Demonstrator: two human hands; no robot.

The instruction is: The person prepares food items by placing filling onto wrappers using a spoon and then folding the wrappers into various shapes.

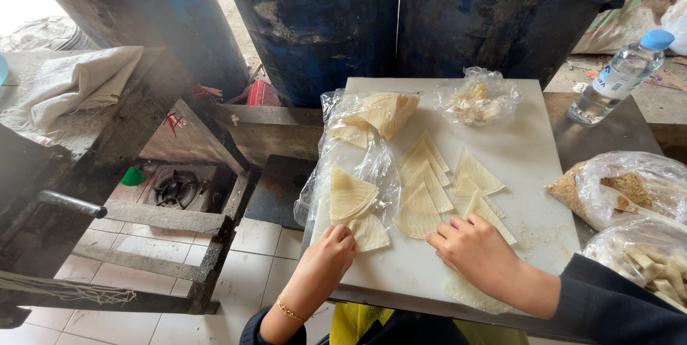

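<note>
While I watch the head view, my left hand (325, 255) rests with curled fingers on a pale triangular pastry sheet (368, 232) at the near left of the white cutting board (529, 152); whether it pinches the sheet I cannot tell. My right hand (476, 248) lies flat, fingers loosely apart, touching another folded triangle (418, 214). More triangles (476, 173) fan across the board's middle. A clear plastic bag (372, 119) of sheets lies at the far left, a water bottle (619, 76) stands beyond the right edge.
</note>
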